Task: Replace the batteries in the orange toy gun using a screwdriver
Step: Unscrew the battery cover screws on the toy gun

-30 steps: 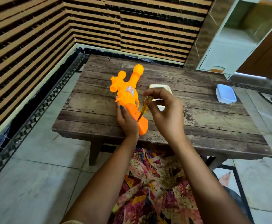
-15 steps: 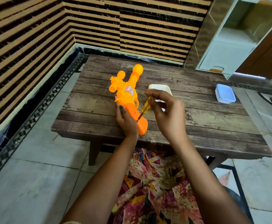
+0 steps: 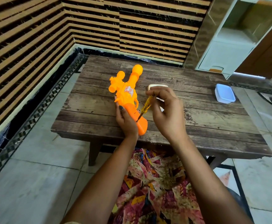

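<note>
Table (image 3: pixel 213 126) bears a blue tub (image 3: pixel 225 94), right hand (image 3: pixel 167 113) half-hiding a white tub (image 3: pixel 158 86)

Glossy plastic toy gun (image 3: pixel 127 96), weathered wooden table (image 3: pixel 196 120).

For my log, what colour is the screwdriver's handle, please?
The screwdriver handle is translucent yellow; head view.

Low wooden worktop (image 3: pixel 205 126), dark weathered planks running left to right, standing on a tiled floor (image 3: pixel 35 175). Far right, a pale blue plastic box (image 3: pixel 224 93) sits flat on the boards, well apart from everything else. Centre, a white tray (image 3: pixel 158 86) lies on the planks, mostly hidden. Left of it, the orange toy gun (image 3: pixel 127 96), butt end down by the near edge; resting or lifted, I cannot tell.
</note>
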